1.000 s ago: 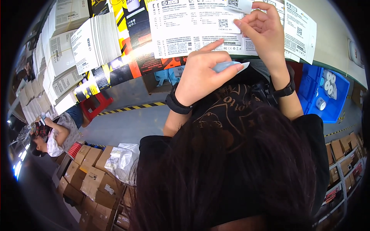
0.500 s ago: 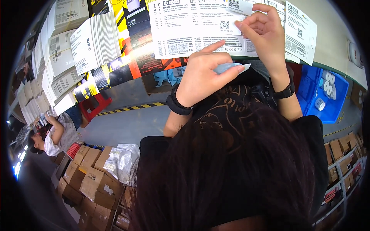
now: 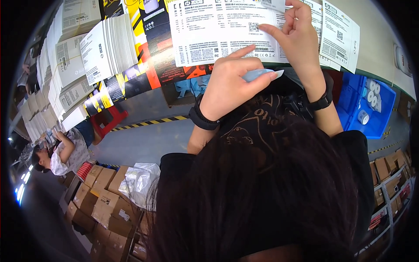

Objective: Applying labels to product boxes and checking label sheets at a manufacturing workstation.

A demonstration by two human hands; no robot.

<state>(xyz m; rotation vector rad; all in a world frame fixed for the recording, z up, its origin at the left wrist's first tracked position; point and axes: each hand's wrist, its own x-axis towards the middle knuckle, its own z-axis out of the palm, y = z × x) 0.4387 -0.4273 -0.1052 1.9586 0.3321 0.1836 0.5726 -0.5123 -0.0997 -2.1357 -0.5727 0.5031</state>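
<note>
My left hand (image 3: 235, 87) is closed around a light-blue folded piece (image 3: 255, 75) with a whitish pointed tip by the thumb; its material is unclear. The left index finger stretches out over the lower part of the printed white sheets (image 3: 196, 35), which lie overlapped in a row at the table's edge. Over the right part of these sheets is my right hand (image 3: 301, 41), fingers apart. Its thumb touches paper beside a small square code, while the index finger reaches to the upper picture edge, near a small white label (image 3: 264, 3).
Stacks of white printed cards (image 3: 107, 48) stand on the left, beside black-and-yellow printed packaging (image 3: 152, 35). A blue bin (image 3: 379, 118) with white rolls sits below the table's right end. Cardboard boxes (image 3: 104, 201) are piled behind me. Another person (image 3: 67, 153) works at far left.
My right hand has shifted slightly left and up, its thumb sliding left over the paper. The small label by the index finger moved up with it. My left hand stays nearly still.
</note>
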